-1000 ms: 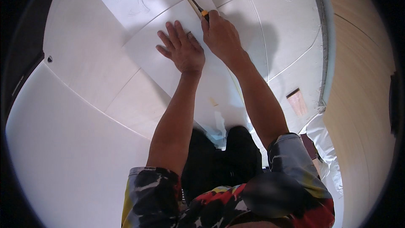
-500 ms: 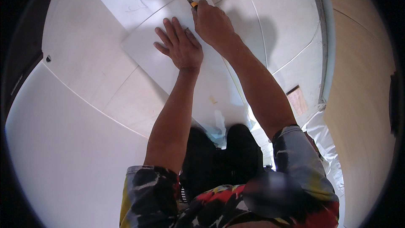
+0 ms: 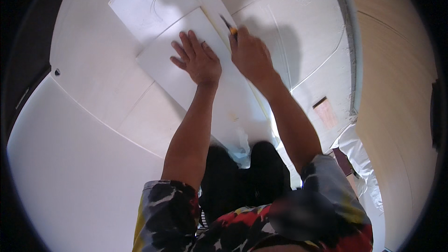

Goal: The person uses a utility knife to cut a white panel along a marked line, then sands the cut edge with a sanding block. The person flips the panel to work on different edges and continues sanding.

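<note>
A white board (image 3: pixel 235 93) is laid slantwise on a broad pale surface (image 3: pixel 88 65), with its near end brought up to the dark-trousered knees (image 3: pixel 261 151) and its right edge lined by a thin yellowish strip. Toward the board's near end its face is marked by a small tan patch (image 3: pixel 233 117).

On the board's upper half the left hand (image 3: pixel 198 63) is laid flat, palm down and fingers spread; nothing is gripped by it. Just beyond the board's right edge a knife (image 3: pixel 233 31) (orange and black, with a dark blade) is gripped in the closed right hand (image 3: pixel 253 56). The blade is pointed up and to the left, over a white sheet (image 3: pixel 133 7) — whether that sheet is touched by the tip cannot be told.

The sheet is overlapped by the board's far end, and a curved line is drawn on it. To the right of the board, well apart from it, a pinkish piece (image 3: pixel 326 114) with one dark edge is seen on the pale surface. Farther out on that side, crumpled whitish plastic (image 3: pixel 355 143) is seen — and, beyond it, a light wood-coloured surface (image 3: pixel 396 88). To the board's left, a smooth white surface (image 3: pixel 74 168) is bordered by a curved seam.
</note>
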Tool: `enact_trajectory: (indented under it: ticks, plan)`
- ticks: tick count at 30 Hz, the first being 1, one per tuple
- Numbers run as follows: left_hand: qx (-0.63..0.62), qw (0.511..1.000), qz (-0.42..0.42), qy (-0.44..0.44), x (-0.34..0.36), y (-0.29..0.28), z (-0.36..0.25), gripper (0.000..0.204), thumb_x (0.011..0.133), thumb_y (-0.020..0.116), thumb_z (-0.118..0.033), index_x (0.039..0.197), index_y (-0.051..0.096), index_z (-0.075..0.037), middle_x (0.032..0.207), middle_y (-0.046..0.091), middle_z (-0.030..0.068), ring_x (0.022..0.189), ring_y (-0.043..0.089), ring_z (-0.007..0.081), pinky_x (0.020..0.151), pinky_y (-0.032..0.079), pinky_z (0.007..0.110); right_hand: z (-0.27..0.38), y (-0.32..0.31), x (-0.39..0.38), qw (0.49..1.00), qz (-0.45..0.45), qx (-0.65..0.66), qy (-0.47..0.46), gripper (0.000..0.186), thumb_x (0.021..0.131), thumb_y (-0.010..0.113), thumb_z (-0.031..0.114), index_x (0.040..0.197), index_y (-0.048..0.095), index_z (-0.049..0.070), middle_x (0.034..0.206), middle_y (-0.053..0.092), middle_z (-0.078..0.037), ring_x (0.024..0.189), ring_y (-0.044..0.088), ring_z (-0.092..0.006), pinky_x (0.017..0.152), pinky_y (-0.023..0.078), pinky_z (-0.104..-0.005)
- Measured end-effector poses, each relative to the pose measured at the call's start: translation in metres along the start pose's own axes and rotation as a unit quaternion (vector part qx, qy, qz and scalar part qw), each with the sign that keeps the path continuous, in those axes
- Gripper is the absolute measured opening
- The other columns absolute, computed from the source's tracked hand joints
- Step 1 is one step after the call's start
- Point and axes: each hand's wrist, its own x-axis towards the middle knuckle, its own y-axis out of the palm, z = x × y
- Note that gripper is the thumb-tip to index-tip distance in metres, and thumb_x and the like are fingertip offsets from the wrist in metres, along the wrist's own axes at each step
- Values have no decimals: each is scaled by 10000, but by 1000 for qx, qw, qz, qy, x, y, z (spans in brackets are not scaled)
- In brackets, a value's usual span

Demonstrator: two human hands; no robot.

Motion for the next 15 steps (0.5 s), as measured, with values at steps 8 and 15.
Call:
enact_trajectory:
  ticks: [8,15]
  plan:
    - [-6,1000,0,5,-2,-3,-1,562,1039,368,-303,1561,272,-117,1656,166,98,1527,56,395,1169,-4,654,18,26,58,999,35,30,-1,268,1007,521,244,964,547,-20,779,675,-248,750,685,-423,685,552,-510]
    - [-12,1000,-11,12,-2,-1,1,557,1033,369,-298,1551,298,-105,1640,209,132,1513,93,435,1152,32,681,20,26,56,999,36,14,-2,283,1016,510,257,977,547,-20,776,671,-243,757,680,-421,703,545,-516]
